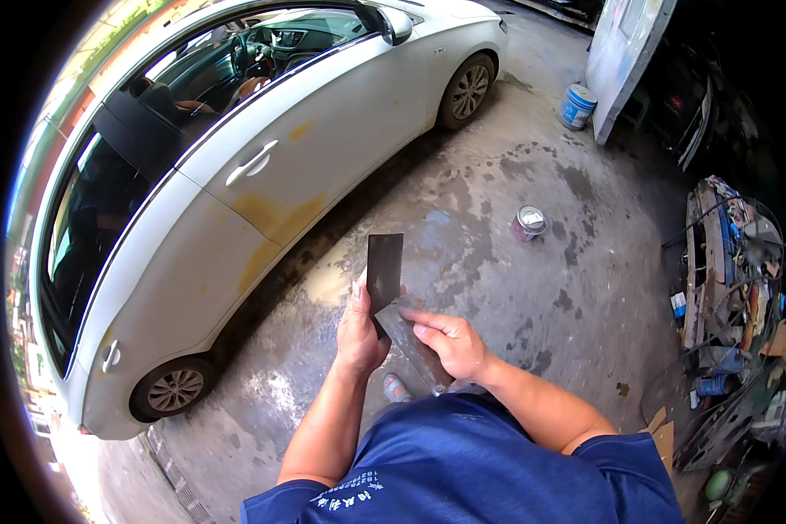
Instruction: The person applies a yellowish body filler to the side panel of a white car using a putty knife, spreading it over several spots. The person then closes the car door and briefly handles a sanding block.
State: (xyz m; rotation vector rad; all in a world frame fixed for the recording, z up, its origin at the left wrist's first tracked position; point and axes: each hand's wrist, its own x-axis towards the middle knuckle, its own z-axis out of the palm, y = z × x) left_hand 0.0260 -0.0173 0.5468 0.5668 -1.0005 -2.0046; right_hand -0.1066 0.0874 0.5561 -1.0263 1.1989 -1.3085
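Observation:
My left hand [361,336] is closed around a dark, flat rectangular strip [384,265] that looks like sandpaper, held upright in front of my body. Just below and to its right, my right hand [456,346] grips a longer grey flat piece [417,348], which slants down toward my shirt. Its upper end meets the lower part of the dark strip. Whether the grey piece is a sanding block or another sheet, I cannot tell. Both hands are close together, away from the white car [323,131], whose doors carry yellowish-brown patches [275,218].
A lidded can [529,222] stands on the stained concrete floor [489,279] ahead to the right. Farther off, a blue bucket [576,106] sits beside a pale upright panel [624,61]. Piled car parts and clutter [734,297] line the right side. My shoe [396,389] shows below my hands.

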